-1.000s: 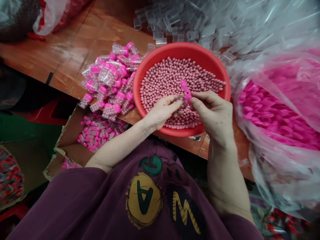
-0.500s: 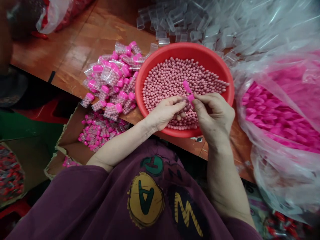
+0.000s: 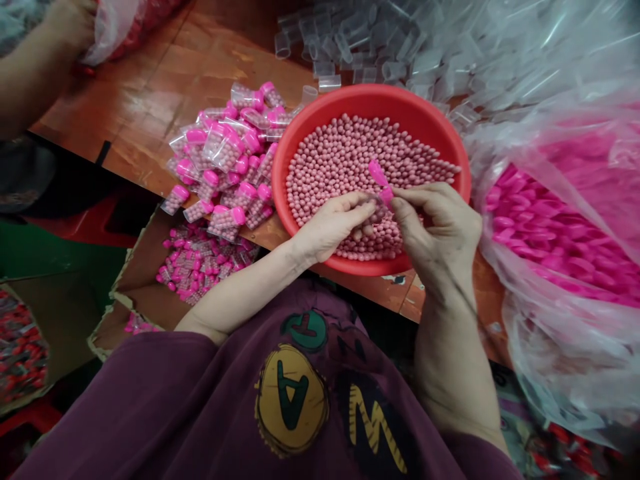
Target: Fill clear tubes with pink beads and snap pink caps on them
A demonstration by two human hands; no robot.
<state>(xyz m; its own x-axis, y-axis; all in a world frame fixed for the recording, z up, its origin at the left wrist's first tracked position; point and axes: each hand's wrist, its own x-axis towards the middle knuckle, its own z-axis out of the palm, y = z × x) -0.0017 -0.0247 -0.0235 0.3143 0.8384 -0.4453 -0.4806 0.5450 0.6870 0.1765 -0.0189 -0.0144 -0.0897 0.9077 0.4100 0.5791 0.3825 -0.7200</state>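
Over a red basin [image 3: 370,97] of pink beads [image 3: 345,153], my two hands meet. My left hand [image 3: 340,223] is closed around a small clear bottle [image 3: 376,208], mostly hidden by the fingers, with beads in it. At its mouth sits a pink flip-top cap [image 3: 379,173] with its lid standing up. The thumb and fingers of my right hand [image 3: 433,223] pinch this cap from the right side. Left of the basin lies a heap of filled bottles with pink caps [image 3: 225,147].
Clear empty bottles [image 3: 360,53] are piled behind the basin. At the right a plastic bag [image 3: 520,280] holds loose pink caps [image 3: 555,233]. A cardboard box [image 3: 135,273] of filled bottles stands below the table edge. Another person's hand [image 3: 70,27] touches a bag at the upper left.
My right hand has shifted slightly right and turned a little, still at the cap. The cap and bottle have moved slightly right. The other person's arm has come into clearer view.
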